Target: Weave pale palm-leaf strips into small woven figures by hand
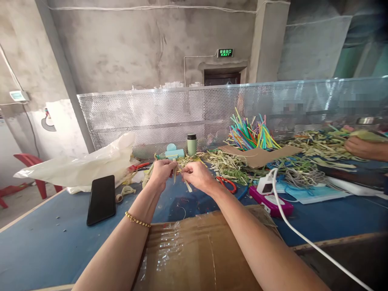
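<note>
Directly in front of the green bottle (pixel 192 145), on the wearer's side, the left hand (pixel 163 169) pinches a pale strip (pixel 175 174), flat and cream-coloured, one end hanging below the fingertips. Slightly nearer than the bottle too, the right hand (pixel 197 174) has thumb and fingers closed on a similar narrow strip end (pixel 188 186), slanting downward. Fingers hide the middle, so whether both ends belong to one piece cannot be told. Far right of the bottle, a co-worker's hand (pixel 363 148) is cut off by the picture's edge, its grip hard to make out.
</note>
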The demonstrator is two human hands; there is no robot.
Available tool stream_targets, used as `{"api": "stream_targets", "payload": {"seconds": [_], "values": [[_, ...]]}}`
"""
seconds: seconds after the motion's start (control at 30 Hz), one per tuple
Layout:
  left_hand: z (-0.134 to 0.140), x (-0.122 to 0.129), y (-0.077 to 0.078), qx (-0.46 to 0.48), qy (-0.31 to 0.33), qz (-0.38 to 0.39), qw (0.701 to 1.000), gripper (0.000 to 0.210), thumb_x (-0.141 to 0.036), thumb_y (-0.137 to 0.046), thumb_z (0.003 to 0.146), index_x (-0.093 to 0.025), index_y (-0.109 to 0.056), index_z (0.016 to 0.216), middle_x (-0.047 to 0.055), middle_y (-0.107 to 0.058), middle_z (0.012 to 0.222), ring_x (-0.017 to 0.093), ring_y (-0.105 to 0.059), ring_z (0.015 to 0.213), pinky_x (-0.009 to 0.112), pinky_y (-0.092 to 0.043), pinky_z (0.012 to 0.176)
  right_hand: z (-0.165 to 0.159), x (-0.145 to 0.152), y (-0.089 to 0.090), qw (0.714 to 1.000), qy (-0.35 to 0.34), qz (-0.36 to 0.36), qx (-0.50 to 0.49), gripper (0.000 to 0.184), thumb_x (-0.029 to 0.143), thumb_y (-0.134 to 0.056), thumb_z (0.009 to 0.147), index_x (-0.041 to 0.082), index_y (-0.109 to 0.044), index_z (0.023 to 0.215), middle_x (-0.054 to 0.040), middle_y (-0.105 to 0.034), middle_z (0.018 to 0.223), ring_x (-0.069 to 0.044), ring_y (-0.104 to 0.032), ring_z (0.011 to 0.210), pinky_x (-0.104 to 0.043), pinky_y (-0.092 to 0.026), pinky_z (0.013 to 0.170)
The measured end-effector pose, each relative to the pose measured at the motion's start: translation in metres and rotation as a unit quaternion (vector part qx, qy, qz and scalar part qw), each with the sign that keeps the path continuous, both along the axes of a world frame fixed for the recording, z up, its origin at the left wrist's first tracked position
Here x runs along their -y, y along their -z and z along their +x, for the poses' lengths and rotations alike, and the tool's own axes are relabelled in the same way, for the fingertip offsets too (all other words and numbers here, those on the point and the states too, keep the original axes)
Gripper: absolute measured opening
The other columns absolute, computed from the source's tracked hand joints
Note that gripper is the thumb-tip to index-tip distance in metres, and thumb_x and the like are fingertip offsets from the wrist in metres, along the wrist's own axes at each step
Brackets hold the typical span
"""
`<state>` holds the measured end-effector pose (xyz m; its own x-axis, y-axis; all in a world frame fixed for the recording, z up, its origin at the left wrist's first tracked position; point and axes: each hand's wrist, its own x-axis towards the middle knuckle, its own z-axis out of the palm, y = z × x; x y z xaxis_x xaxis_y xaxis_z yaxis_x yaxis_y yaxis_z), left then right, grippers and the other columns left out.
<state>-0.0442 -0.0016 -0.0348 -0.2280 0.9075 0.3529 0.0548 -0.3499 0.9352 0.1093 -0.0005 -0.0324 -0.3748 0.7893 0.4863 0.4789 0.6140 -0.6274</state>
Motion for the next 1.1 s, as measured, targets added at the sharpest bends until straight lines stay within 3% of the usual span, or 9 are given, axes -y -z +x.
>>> {"api": "stream_targets", "payload": {"seconds": [0.13, 0.27, 0.47, 0.57, 0.7, 0.9, 1.1], "values": [[0.001, 0.002, -0.002, 0.022, 0.02, -0.02, 0.999, 0.023, -0.029, -0.073, 0.066, -0.014, -0.063, 0.052, 0.005, -0.058, 0.045, 0.011, -0.045, 0.039, 0.024, -0.03, 0.042, 0.001, 0.002, -0.001, 0.999, -0.03, -0.003, -0.009, 0.022, 0.012, -0.056, 0.081, 0.012, -0.07, 0.063, -0.0035, -0.069, 0.061, -0.012, -0.058, 0.055, -0.021, -0.036, 0.053], [0.003, 0.006, -0.005, 0.058, 0.035, -0.035, 0.997, 0.02, -0.027, -0.074, 0.062, -0.013, -0.062, 0.054, 0.004, -0.058, 0.046, 0.011, -0.048, 0.041, 0.024, -0.033, 0.044, 0.001, 0.004, -0.002, 0.999, -0.035, -0.008, -0.02, 0.021, 0.01, -0.055, 0.079, 0.013, -0.068, 0.063, -0.0033, -0.069, 0.061, -0.012, -0.057, 0.055, -0.021, -0.036, 0.053], [0.008, 0.005, -0.001, 0.025, 0.004, -0.015, 1.0, 0.021, -0.027, -0.068, 0.065, -0.014, -0.059, 0.051, 0.002, -0.054, 0.042, 0.009, -0.04, 0.038, 0.024, -0.028, 0.042, -0.003, 0.006, -0.003, 1.0, 0.025, -0.015, -0.008, 0.009, 0.007, -0.062, 0.064, 0.014, -0.068, 0.065, 0.003, -0.061, 0.055, -0.01, -0.05, 0.051, -0.021, -0.03, 0.05], [0.012, 0.005, 0.001, 0.005, -0.026, 0.005, 1.0, 0.02, -0.027, -0.068, 0.065, -0.015, -0.06, 0.052, 0.0, -0.052, 0.042, 0.009, -0.039, 0.039, 0.024, -0.026, 0.042, -0.004, 0.003, -0.002, 0.998, 0.053, -0.011, -0.009, 0.01, 0.009, -0.06, 0.067, 0.015, -0.066, 0.061, 0.0016, -0.061, 0.054, -0.011, -0.051, 0.051, -0.022, -0.031, 0.051], [0.017, 0.007, 0.002, 0.017, -0.026, -0.009, 0.999, 0.017, -0.028, -0.067, 0.064, -0.014, -0.063, 0.056, 0.0, -0.054, 0.047, 0.009, -0.042, 0.043, 0.023, -0.028, 0.043, -0.004, -0.001, -0.001, 0.997, 0.08, 0.004, -0.019, 0.024, 0.016, -0.061, 0.076, 0.016, -0.061, 0.053, -0.0031, -0.064, 0.052, -0.013, -0.056, 0.05, -0.023, -0.035, 0.05], [0.014, 0.007, 0.0, 0.055, -0.007, -0.03, 0.998, 0.02, -0.03, -0.069, 0.06, -0.014, -0.06, 0.054, 0.001, -0.054, 0.048, 0.01, -0.044, 0.043, 0.024, -0.028, 0.043, -0.002, 0.002, -0.003, 0.993, -0.04, -0.062, -0.096, 0.028, 0.018, -0.054, 0.087, 0.015, -0.065, 0.061, -0.0045, -0.07, 0.061, -0.013, -0.063, 0.052, -0.021, -0.044, 0.051], [0.014, 0.004, 0.003, 0.04, -0.004, -0.034, 0.999, 0.017, -0.03, -0.067, 0.06, -0.014, -0.061, 0.057, 0.001, -0.055, 0.049, 0.011, -0.047, 0.044, 0.024, -0.028, 0.043, -0.003, -0.003, 0.001, 0.997, -0.046, -0.031, -0.061, 0.025, 0.008, -0.051, 0.08, 0.016, -0.064, 0.06, -0.0023, -0.069, 0.057, -0.012, -0.061, 0.047, -0.019, -0.041, 0.046]]}}
